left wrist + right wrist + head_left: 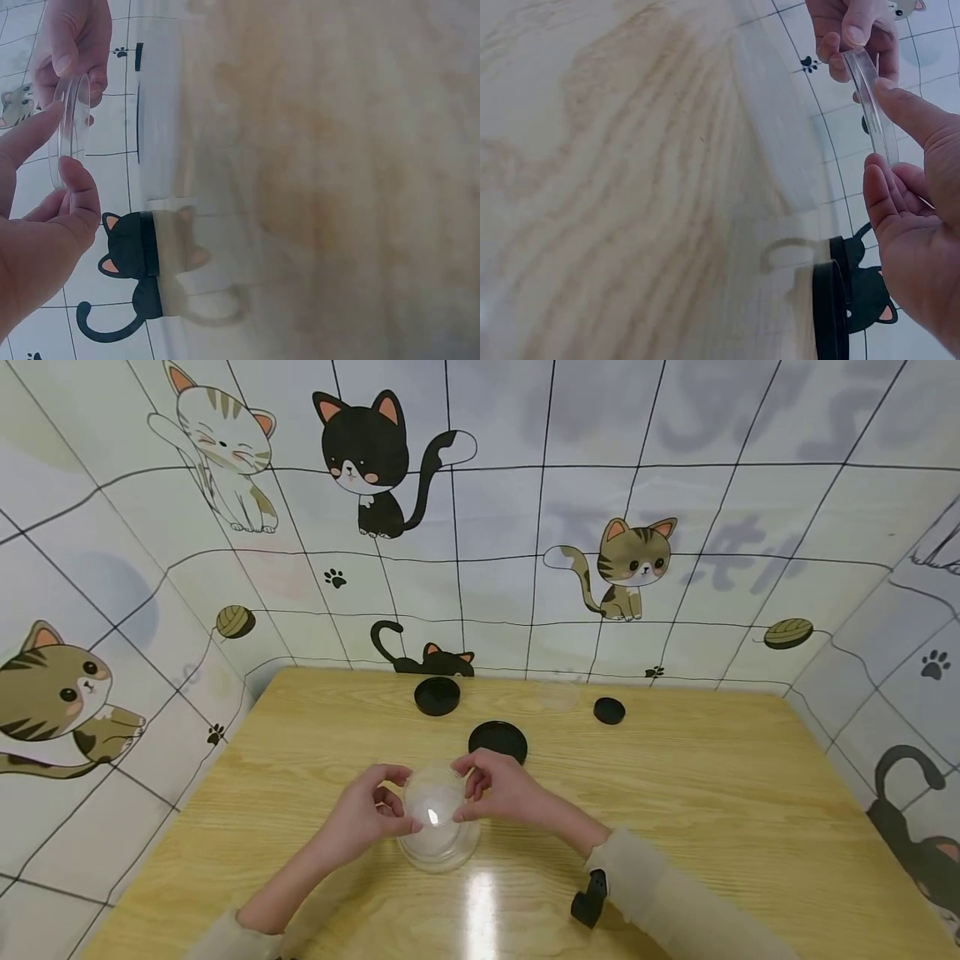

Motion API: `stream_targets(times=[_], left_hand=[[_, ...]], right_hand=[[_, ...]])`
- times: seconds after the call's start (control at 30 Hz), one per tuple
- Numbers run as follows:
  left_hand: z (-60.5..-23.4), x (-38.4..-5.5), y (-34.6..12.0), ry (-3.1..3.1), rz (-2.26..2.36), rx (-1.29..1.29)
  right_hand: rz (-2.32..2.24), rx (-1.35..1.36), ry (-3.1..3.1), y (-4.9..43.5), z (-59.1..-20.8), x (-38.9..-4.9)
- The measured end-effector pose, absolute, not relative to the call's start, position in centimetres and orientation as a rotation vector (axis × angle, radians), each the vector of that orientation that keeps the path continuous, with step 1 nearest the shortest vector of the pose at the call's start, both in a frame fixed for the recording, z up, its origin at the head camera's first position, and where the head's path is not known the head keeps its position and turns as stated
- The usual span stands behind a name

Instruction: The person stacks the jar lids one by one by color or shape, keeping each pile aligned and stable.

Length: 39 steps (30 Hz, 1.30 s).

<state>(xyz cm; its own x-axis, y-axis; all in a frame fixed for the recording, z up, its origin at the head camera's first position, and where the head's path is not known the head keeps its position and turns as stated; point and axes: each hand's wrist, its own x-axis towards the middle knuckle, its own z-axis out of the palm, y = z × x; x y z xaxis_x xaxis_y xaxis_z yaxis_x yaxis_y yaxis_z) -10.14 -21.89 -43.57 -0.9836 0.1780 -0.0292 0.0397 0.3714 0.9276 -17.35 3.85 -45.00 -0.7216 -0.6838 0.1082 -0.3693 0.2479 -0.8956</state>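
Both hands hold a clear, shallow round dish by its rim, raised over the table. My left hand pinches its left side between thumb and fingers, and my right hand pinches the right side. The dish shows edge-on in the left wrist view, as a thin disc with a stepped rim. Under it in the head view stand wider clear round pieces, partly hidden by the held one. Just behind the right fingers lies a black round lid, its near edge covered.
Farther back on the wooden table lie another black round lid, a smaller black disc and a faint clear disc. A cat-patterned sheet rises behind the table and along both sides.
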Motion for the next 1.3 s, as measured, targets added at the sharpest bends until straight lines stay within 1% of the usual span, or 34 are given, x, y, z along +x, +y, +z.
stream_targets(times=[0.3,0.53,0.77,1.3], left_hand=[[-44.9,-9.1,-22.7,2.515,1.613,0.224],[-45.7,-9.1,-22.6,2.562,1.553,0.204],[-45.9,-9.1,-22.3,2.619,1.486,0.239],[-45.9,-9.5,-21.7,2.661,1.385,0.21]], right_hand=[[-1.413,-1.007,2.244,2.8,-46.1,-16.6],[-1.315,-1.002,2.295,2.4,-46.5,-16.4],[-1.244,-1.029,2.337,2.3,-46.9,-16.4],[-1.149,-1.07,2.369,2.4,-47.1,-16.7]])
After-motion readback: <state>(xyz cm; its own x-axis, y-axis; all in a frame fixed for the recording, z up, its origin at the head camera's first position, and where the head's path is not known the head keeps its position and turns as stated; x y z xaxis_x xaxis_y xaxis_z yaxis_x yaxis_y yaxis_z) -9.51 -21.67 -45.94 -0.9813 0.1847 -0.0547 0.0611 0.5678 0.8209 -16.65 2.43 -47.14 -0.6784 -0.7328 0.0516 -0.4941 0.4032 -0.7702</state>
